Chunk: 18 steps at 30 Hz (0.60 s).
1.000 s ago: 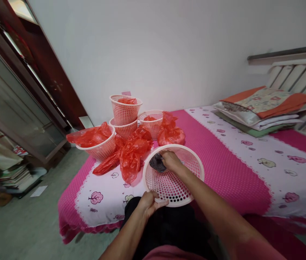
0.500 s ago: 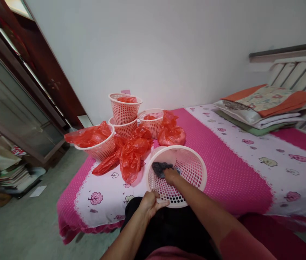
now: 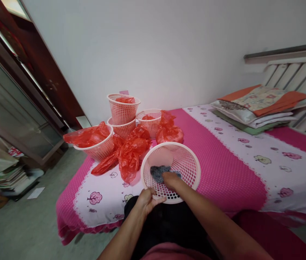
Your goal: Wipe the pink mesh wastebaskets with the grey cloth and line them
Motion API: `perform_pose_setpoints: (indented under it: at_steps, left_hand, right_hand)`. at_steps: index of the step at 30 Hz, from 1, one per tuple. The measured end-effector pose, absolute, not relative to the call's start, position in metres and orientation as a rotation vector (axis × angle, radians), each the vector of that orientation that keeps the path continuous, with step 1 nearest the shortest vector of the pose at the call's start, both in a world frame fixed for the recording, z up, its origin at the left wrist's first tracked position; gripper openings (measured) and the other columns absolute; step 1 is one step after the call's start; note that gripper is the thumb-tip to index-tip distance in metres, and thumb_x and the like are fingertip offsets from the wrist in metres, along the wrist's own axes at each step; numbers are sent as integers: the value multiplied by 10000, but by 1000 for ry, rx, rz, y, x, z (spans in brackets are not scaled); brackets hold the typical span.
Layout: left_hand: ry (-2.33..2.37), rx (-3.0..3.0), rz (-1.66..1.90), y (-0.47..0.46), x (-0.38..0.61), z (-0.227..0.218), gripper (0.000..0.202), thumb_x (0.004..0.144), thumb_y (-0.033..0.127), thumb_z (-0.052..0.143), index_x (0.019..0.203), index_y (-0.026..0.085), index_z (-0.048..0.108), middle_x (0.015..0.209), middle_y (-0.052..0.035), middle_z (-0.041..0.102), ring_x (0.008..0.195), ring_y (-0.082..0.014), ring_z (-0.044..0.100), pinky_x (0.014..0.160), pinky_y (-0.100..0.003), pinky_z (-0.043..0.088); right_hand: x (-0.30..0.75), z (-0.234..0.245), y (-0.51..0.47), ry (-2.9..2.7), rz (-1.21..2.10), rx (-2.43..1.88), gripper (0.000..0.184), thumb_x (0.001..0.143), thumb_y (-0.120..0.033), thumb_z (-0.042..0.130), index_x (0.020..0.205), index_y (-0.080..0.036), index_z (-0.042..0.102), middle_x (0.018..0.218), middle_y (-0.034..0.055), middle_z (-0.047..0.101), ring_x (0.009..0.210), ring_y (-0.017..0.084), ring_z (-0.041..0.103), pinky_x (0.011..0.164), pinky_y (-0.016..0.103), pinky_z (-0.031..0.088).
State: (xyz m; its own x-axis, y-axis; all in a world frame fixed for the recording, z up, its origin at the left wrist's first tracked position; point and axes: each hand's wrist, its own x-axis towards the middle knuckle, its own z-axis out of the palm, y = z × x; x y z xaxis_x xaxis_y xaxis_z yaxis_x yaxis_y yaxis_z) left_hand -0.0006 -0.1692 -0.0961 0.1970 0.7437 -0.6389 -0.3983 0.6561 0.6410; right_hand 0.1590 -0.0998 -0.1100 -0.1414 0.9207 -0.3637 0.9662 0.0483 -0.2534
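Observation:
A pale pink plastic basket (image 3: 193,159) with holes in its wall is tilted toward me at the bed's edge, its mouth facing me. My left hand (image 3: 147,201) grips its near rim at the lower left, thumb laid along the rim. Inside the basket, my right hand (image 3: 171,180) is closed on a dark grey-blue cloth (image 3: 158,174), which lies against the inner wall. The fingertips of that hand are hidden by the cloth and by the hand itself.
Several pink baskets (image 3: 123,112) stand at the bed's far left, some holding red plastic bags. Loose red bags (image 3: 129,159) lie before them, and another red bag (image 3: 169,133) sits behind my basket. Folded bedding (image 3: 261,104) is stacked at the right by the headboard.
The basket has shifted slightly left and up in view, with my left hand still on its rim. My right hand has moved the cloth a little lower inside the basket.

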Motion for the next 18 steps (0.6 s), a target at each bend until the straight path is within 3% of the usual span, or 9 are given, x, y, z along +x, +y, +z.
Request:
perform_pose_setpoints:
  at_steps: [4,7,12,16,18]
  left_hand:
    - [1084,371,813,-168,-3,-98,386,711,-97,499,1037,66,625,852,-120,750,771,-222,743,870,-517,685]
    - [1090,353,784,-165,-4,-102,413,696,-73,534,1066,74,644,835,-119,767,785,-240,767,836,-480,691]
    - [1125,342,735,-160,-7,-100,235,775,77,606,999,109,670,787,-118,771,798,-266,785,781,-444,687]
    - [1168,370,704,-155,-8,-90,102,890,234,604,924,155,659,711,-69,738,668,-213,741,696,-360,656]
    - [1198,381,695,-152,-8,-85,123,915,264,591,854,165,632,675,-54,705,594,-187,699,637,-316,622]
  right_hand:
    - [166,-96,-131,2258,-669,1981,339,859,-106,690,1169,-176,808,1235,217,794,1232,390,732,1014,466,534]
    - [172,-90,-157,2331,-682,1994,320,905,-134,617,1155,-197,806,1235,173,801,1191,338,749,963,380,531]
    - [177,-84,-193,2610,-788,1960,265,884,-215,651,1110,-225,789,1164,104,811,1092,287,750,874,310,506]
    - [182,-80,-211,2780,-760,1917,228,865,-238,676,1063,-237,789,1136,77,800,1116,284,701,962,345,474]
    - [185,-81,-216,2825,-687,1931,406,809,-232,738,1214,-238,762,1251,84,770,1223,302,650,1060,385,433]
